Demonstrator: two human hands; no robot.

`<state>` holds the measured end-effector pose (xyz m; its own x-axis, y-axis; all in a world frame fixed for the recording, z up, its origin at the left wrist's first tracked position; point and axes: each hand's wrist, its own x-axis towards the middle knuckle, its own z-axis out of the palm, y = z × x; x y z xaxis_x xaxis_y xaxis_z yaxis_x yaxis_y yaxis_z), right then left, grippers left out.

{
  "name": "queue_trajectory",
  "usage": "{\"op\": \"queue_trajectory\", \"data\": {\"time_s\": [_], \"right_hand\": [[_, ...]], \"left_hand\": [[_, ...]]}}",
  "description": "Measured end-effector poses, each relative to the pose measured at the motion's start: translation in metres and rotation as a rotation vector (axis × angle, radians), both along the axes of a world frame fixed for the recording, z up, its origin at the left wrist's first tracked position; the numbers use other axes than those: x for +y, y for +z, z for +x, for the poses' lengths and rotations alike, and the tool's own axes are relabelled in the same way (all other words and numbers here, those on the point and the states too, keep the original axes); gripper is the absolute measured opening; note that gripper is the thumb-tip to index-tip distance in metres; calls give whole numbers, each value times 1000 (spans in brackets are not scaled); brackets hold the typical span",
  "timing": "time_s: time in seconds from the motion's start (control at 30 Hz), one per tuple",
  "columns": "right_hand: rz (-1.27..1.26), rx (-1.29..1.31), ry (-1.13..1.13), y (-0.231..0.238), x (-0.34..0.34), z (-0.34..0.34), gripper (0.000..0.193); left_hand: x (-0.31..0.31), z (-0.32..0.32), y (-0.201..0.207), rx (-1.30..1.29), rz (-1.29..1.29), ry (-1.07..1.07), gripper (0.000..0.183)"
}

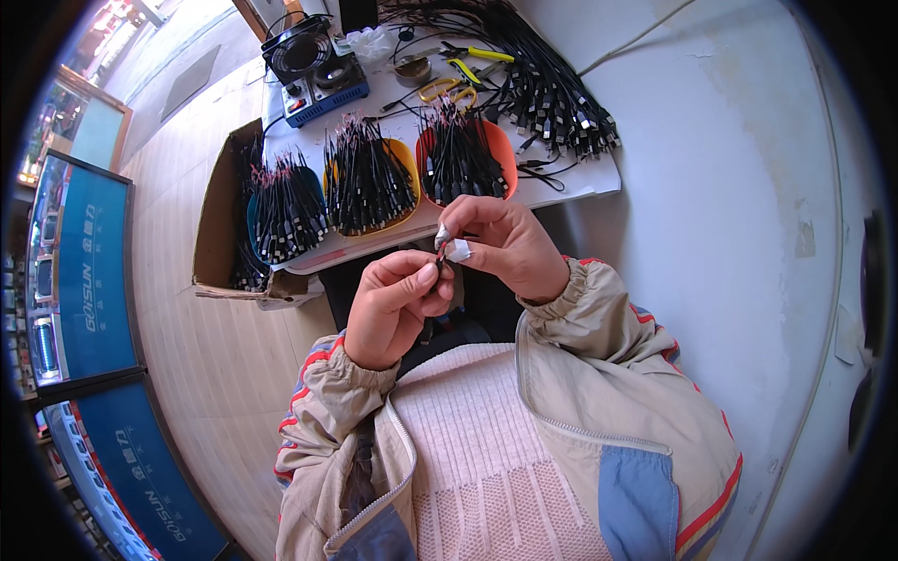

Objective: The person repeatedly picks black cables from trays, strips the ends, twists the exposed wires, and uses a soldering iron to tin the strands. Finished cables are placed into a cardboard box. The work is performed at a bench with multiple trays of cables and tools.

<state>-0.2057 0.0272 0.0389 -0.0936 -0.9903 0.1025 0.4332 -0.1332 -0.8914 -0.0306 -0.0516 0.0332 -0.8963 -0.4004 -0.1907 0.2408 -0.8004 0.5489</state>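
Above my lap, my two hands meet at the thin wire end of a black cable (pixel 441 266). My left hand (pixel 388 307) pinches the dark cable between thumb and fingers. From the other side, my right hand (pixel 513 245) pinches the reddish wire tips; white wrapping covers the ends of its thumb and a finger. The fingers partly hide the wires. Just beyond my hands stand a red-orange bowl (pixel 508 150) and a yellow bowl (pixel 412 170), with a blue bowl (pixel 252 222) further left. Each is packed with black USB cables whose reddish wire ends point up.
A cardboard box (pixel 213 220) with more cables stands left of the white table (pixel 591 180). On the table are a blue device (pixel 327 105), a black fan (pixel 297 56), yellow-handled scissors (pixel 438 89), yellow-handled pliers (pixel 490 55) and a large cable pile (pixel 566 107). A white wall (pixel 720 215) rises at right.
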Motion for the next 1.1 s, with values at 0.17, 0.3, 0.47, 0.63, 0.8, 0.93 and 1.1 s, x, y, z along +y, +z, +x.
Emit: {"op": "queue_trajectory", "data": {"time_s": [0.17, 0.3, 0.47, 0.63, 0.8, 0.93, 1.1], "right_hand": [[63, -148, 38, -6, 3, -2, 11], [220, -499, 183, -14, 4, 2, 10], [276, -569, 194, -26, 4, 1, 8], [369, -504, 213, -35, 3, -8, 10], [403, -623, 160, -40, 1, -8, 16], [287, 215, -287, -51, -21, -61, 19], [375, 1176, -612, -67, -53, -120, 24]], "left_hand": [[4, -2, -2, 25, -54, 54, 15], [8, -5, -7, 22, -211, 149, 15], [9, -6, -11, -80, -318, 146, 17], [1, -9, -14, -148, -380, 73, 17], [-3, -20, -21, -158, -403, 107, 15], [-12, -28, -28, -165, -287, 208, 12], [-25, -37, -36, -128, -84, 316, 14]]}}
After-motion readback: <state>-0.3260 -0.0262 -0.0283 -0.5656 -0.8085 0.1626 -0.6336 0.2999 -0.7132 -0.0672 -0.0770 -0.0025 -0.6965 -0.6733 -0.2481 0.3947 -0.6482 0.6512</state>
